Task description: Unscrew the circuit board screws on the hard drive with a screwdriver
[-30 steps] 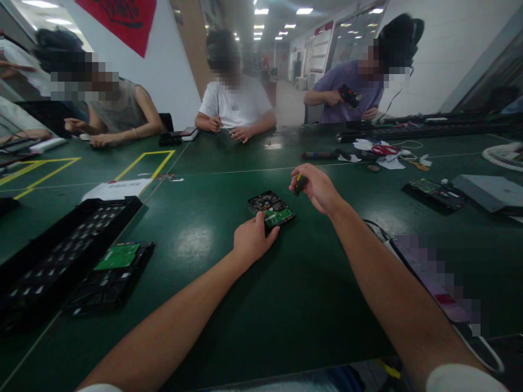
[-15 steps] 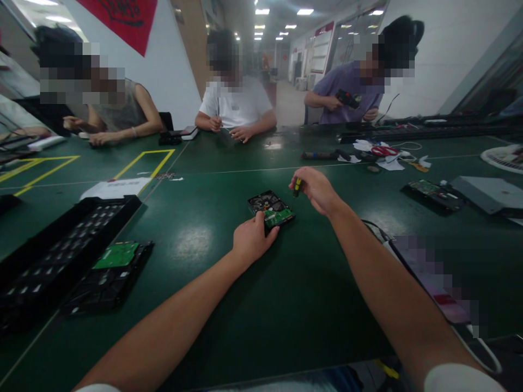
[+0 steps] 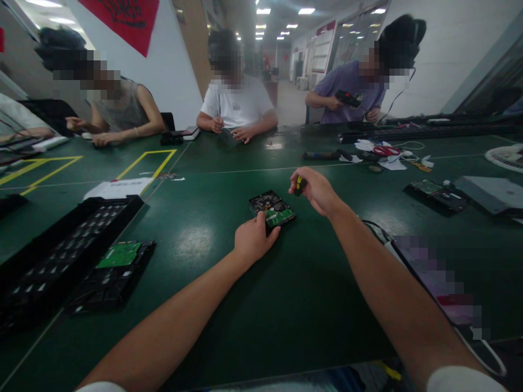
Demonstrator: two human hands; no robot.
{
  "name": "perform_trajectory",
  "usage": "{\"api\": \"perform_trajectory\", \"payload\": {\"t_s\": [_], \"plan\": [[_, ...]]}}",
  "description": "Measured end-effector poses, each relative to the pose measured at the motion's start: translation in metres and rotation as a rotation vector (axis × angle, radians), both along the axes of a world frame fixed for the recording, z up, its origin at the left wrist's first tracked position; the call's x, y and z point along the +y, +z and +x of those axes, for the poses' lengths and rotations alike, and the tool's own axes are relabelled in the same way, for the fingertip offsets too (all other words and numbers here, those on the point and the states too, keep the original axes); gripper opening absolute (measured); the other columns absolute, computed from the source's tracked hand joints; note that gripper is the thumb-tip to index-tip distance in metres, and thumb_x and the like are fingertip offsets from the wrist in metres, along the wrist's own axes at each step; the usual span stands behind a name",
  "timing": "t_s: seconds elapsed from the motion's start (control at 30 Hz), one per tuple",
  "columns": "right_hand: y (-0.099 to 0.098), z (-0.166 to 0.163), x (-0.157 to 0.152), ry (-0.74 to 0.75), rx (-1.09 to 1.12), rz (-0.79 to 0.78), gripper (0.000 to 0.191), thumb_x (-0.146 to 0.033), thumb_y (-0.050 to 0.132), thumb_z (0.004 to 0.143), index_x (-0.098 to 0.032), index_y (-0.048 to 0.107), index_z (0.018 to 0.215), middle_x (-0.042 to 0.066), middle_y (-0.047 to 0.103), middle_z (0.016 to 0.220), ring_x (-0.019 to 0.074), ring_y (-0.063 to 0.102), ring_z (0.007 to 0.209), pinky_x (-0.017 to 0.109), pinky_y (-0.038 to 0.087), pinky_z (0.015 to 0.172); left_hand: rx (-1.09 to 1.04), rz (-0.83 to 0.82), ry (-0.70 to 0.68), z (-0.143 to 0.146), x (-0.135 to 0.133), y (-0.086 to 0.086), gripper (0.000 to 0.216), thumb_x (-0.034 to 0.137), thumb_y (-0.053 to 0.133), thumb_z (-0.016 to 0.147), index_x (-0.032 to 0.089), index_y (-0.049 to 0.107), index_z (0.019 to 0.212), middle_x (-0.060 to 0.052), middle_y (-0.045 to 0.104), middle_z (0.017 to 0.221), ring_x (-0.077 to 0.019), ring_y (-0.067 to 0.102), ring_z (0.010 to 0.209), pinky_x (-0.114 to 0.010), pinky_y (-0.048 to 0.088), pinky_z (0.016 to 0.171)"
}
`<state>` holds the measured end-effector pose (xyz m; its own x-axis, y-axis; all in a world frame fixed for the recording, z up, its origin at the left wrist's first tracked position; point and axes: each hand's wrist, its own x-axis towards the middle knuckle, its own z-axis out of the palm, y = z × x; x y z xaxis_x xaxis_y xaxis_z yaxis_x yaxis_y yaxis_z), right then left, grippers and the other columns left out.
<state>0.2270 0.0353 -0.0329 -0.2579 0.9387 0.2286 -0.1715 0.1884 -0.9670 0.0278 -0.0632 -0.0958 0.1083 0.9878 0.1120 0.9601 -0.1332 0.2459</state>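
A hard drive (image 3: 271, 204) lies on the green table, its circuit board side up. My left hand (image 3: 254, 237) grips its near left edge, with the thumb and fingers closed about it and partly hiding that corner. Just right of the drive, my right hand (image 3: 314, 190) is closed round the yellow and black handle of a screwdriver (image 3: 299, 186). The screwdriver's thin shaft points down beside the drive's right corner; whether its tip touches anything is too small to tell.
At left, another hard drive (image 3: 114, 272) lies beside a long black tray (image 3: 73, 239). On the right are a drive (image 3: 436, 197), a grey box (image 3: 492, 193) and a phone-like device (image 3: 429, 277) with cables. Three people sit across the table; a black power tool (image 3: 322, 155) lies before them.
The whole view has shifted slightly to the right. My right hand has turned the screwdriver handle a little; my left hand stays on the hard drive.
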Motion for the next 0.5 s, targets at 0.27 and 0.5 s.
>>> {"api": "perform_trajectory", "payload": {"t_s": [0.27,0.5], "plan": [[-0.0022,0.0017,0.0023,0.003,0.033,-0.052,0.037,-0.059,0.066,0.09,-0.022,0.067,0.082,0.001,0.064,0.073,0.019,0.066,0.07,0.034,0.052,0.073,0.015,0.016,-0.004,-0.0012,0.0007,-0.0025,0.053,0.062,0.047,0.1,0.02,0.049,0.132,-0.011,0.076,0.107,-0.0322,0.074,0.097,-0.038,0.053,0.072],[-0.001,0.0023,0.0012,0.012,0.045,-0.055,0.039,-0.057,0.061,0.093,-0.02,0.072,0.083,0.003,0.066,0.076,0.0185,0.066,0.072,0.033,0.052,0.073,0.011,0.034,-0.011,-0.0012,0.0016,-0.0061,0.053,0.063,0.046,0.1,0.02,0.049,0.131,-0.011,0.076,0.105,-0.0315,0.075,0.095,-0.038,0.052,0.07]]}}
